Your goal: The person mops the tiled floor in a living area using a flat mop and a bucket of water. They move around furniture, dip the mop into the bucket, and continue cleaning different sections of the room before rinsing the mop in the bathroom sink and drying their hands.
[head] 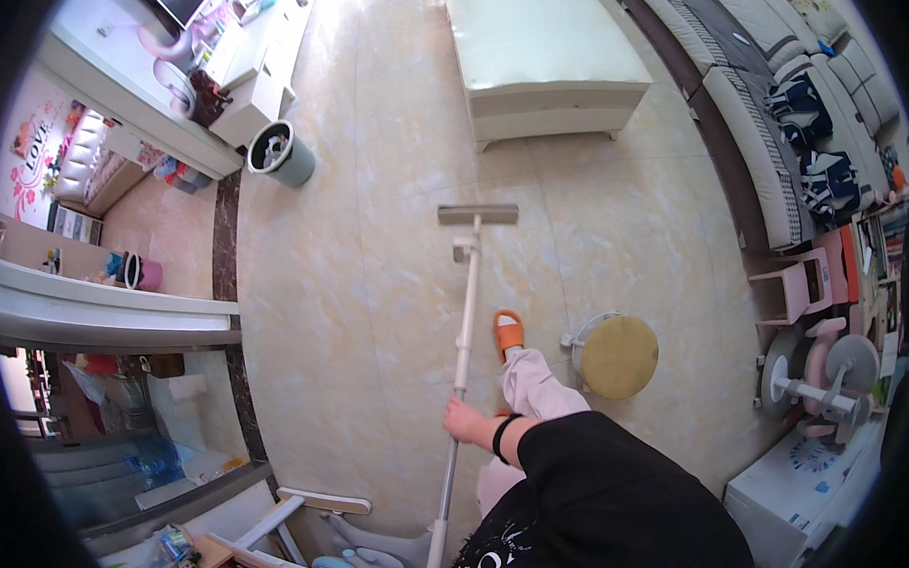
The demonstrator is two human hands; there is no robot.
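Note:
My right hand (465, 421) is closed around the pole of a flat-headed floor mop (466, 314). The pole runs from the bottom edge of the view up to a wide grey mop head (478, 213), which rests on the marbled tile floor (401, 297). A small bracket (463, 248) sits on the pole just behind the head. My left hand is out of view. Right of the pole, my foot wears an orange slipper (508, 332). A round stool with a yellow-brown top (620, 357) stands to the right of my leg.
Ahead stands a low white table (553, 47). A lidless waste bin (282, 155) is at the left, beside a white cabinet (247, 108). A sofa (752, 144), pink chair (796, 288) and white box (785, 491) line the right. A desk (250, 558) is at bottom left.

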